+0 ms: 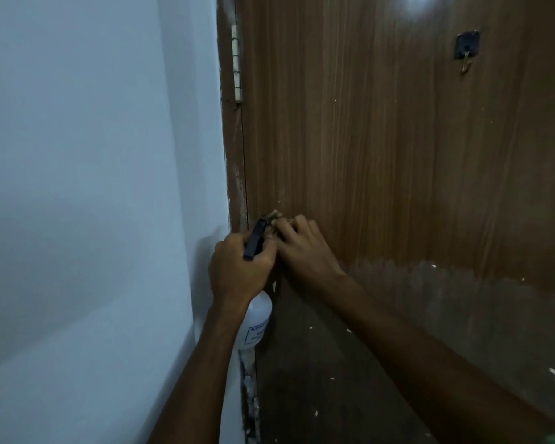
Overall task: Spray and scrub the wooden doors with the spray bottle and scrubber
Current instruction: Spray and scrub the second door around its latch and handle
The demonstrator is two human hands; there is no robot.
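The wooden door point(382, 149) fills the right of the view, its grain running up and down; its lower part is darker and dull. My left hand point(237, 270) grips the neck of a white spray bottle point(255, 322) with a dark trigger head point(255, 240), held close to the door's hinge edge. My right hand point(302, 248) is right beside it, fingers curled around a small brownish scrubber point(273, 218) that is pressed against the door. Most of the scrubber is hidden under the fingers.
A pale blue-white wall point(93, 187) runs along the left up to the door frame point(234, 155). A metal hinge point(236, 64) sits high on the frame. A dark hook point(466, 52) is fixed on the door at the upper right. White paint flecks dot the door.
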